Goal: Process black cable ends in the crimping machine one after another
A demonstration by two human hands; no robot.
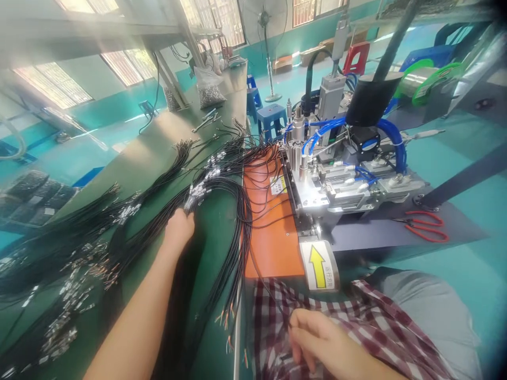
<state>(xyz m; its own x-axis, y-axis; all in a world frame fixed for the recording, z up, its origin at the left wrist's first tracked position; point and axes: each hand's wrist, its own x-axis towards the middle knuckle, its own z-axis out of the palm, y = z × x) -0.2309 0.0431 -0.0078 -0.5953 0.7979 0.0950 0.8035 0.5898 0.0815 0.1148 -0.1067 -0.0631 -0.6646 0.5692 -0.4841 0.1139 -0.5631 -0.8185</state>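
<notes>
My left hand (180, 227) is closed at a bundle of black cables (233, 211) on the green table, just below a cluster of small silver-white pieces (206, 182) on them. From there the bundle bends over to the right and hangs down to stripped ends with coloured wires (225, 319). Low on the right, above a checked cloth on my lap, my right hand (317, 338) has its fingers curled together around one thin black cable (271, 293). That cable runs up toward the orange plate (269, 248).
A machine (328, 179) with blue air tubes stands behind the orange plate. Red-handled scissors (428, 227) lie on its base. More cable bundles (79, 227) cover the table's left side. Farther back are a bag of small parts (209, 89), blue stools (272, 119) and a wire spool (428, 82).
</notes>
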